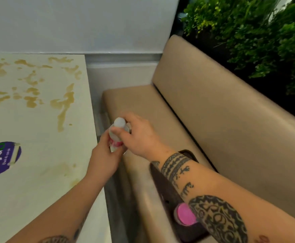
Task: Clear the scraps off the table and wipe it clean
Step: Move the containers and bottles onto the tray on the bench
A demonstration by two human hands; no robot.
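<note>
A small clear bottle (116, 135) with a white cap and a pink label is held between both hands, just off the table's right edge, above the bench. My left hand (104, 155) grips its lower body. My right hand (139, 135) wraps its fingers round the neck, near the cap. The cream table (38, 128) on the left carries several brown liquid stains (62, 104) across its far half. A purple round sticker (1, 157) lies near its left edge.
A beige padded bench (204, 111) runs along the right. On its seat lies a dark tray (169, 195) holding a pink-lidded object (185, 214), partly hidden under my right forearm. Green plants (257, 32) stand behind the backrest. A white wall (73, 23) closes the far side.
</note>
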